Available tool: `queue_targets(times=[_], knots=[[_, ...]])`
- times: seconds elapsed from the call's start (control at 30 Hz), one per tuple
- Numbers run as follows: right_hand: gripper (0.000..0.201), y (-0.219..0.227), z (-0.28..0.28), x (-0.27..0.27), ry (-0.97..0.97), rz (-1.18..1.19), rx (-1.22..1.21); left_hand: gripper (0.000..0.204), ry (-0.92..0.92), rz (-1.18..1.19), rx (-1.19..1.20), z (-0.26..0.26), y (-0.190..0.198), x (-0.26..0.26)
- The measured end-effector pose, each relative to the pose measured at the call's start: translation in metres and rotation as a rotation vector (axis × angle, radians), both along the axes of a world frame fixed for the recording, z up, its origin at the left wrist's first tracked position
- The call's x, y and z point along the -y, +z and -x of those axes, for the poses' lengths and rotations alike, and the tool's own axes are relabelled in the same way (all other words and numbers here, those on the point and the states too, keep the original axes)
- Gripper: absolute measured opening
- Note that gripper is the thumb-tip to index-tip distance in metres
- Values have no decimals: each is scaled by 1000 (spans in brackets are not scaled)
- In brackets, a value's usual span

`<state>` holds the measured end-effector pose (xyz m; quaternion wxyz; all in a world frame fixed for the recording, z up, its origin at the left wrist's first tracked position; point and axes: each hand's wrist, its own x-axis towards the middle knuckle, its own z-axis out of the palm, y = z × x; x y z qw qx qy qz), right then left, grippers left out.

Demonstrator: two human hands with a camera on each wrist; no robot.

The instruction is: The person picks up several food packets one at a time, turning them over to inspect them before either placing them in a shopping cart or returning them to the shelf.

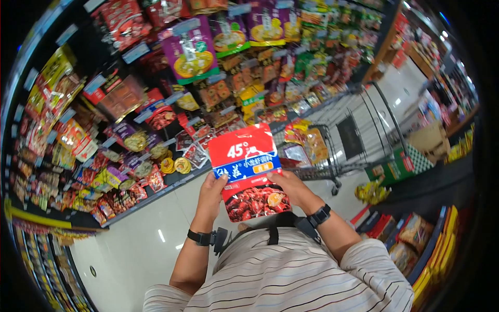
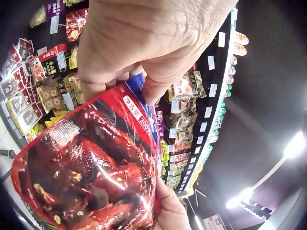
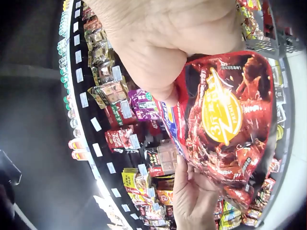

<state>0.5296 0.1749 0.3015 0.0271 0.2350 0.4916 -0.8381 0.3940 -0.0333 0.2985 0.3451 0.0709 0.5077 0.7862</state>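
Note:
A red and blue pouch of crayfish seasoning (image 1: 250,171) is held up in front of the waist, its printed face toward the head camera. My left hand (image 1: 210,193) pinches its left edge, thumb on the front and fingers behind. On the opposite edge my right hand (image 1: 292,187) grips it the same way. Cooked crayfish are printed on the lower half, shown close up in the left wrist view on the pouch (image 2: 91,167). A yellow emblem marks the pouch (image 3: 225,110) in the right wrist view.
Shelves of hanging packets, among them a purple bag (image 1: 189,52), stand ahead and to the left. A wire shopping cart (image 1: 349,137) with several packets in it is at the right. Nearby is a green box (image 1: 390,169). Pale floor tiles (image 1: 140,249) lie below.

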Motion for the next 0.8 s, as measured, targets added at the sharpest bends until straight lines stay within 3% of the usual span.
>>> queue_targets(times=[0.27,0.6,0.63,0.8], knots=[[41,4,23,-35,197,-142,-37,31,131,57,-50,-8,14,-12],[34,-1,20,-95,327,-29,28,34,191,202,23,-49,12,-47],[33,0,19,-101,343,-26,26,42,185,208,39,-53,10,-51],[35,-2,10,-127,376,0,32,47,253,178,21,-69,8,-79]])
